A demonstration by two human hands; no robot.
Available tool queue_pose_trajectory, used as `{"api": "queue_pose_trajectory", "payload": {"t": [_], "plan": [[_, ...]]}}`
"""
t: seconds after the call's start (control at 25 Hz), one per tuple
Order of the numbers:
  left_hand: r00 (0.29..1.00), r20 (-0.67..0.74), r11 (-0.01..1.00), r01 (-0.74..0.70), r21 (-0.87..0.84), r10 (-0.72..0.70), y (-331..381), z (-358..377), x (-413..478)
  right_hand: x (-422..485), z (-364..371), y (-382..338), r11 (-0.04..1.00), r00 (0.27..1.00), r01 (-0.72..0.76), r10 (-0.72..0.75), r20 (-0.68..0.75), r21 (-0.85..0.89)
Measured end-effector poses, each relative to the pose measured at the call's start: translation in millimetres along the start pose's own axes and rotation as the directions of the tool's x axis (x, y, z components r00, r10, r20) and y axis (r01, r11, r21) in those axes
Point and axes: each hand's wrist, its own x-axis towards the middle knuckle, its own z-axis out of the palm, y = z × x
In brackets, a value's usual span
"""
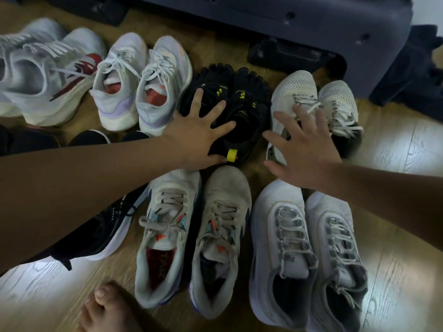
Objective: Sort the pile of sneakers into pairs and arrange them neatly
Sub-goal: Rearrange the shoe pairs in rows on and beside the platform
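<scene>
Sneakers stand in pairs on the wooden floor. In the back row are a grey pair with red marks (45,75), a white and lilac pair (141,82), a black toe-shoe pair (239,97) and a white mesh pair (318,99). In front are a black shoe (103,233), a worn grey pair with orange accents (191,236) and a white pair with grey laces (304,248). My left hand (194,135) lies spread on the black toe shoes. My right hand (302,149) hovers with fingers spread over the white mesh pair, holding nothing.
A dark blue-grey plastic unit (299,27) stands behind the shoes, with dark cloth (412,68) at the far right. More dark shoes (88,137) sit at the left under my arm. My bare foot (107,307) rests on the floor in front.
</scene>
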Motion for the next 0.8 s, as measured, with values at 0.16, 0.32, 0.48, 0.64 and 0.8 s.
{"api": "queue_pose_trajectory", "payload": {"t": [0.16,0.32,0.48,0.64,0.8], "plan": [[1.0,0.0,0.999,0.017,-0.03,-0.017,0.7,-1.2,8.7,26.6,-12.2,-31.4,0.962,0.993,0.102,-0.112,0.025,0.252],[0.999,-0.043,0.993,0.009,-0.114,-0.014,-6.9,-6.3,9.2,55.9,-26.7,-33.0,0.965,0.978,-0.115,0.069,0.195,0.236],[0.981,-0.184,0.974,-0.094,-0.208,0.056,-23.3,-22.5,-16.4,34.8,-44.2,-61.3,0.952,0.99,0.108,-0.13,0.058,0.287],[0.966,-0.133,0.913,-0.255,-0.319,0.223,-22.4,-4.9,-86.7,-16.4,-43.4,-110.8,0.859,0.896,0.233,-0.372,0.242,0.456],[0.887,0.277,0.905,-0.277,-0.322,0.37,-11.2,14.0,-127.9,-21.5,-46.0,-113.7,0.843,0.882,0.206,-0.38,0.278,0.496]]}}
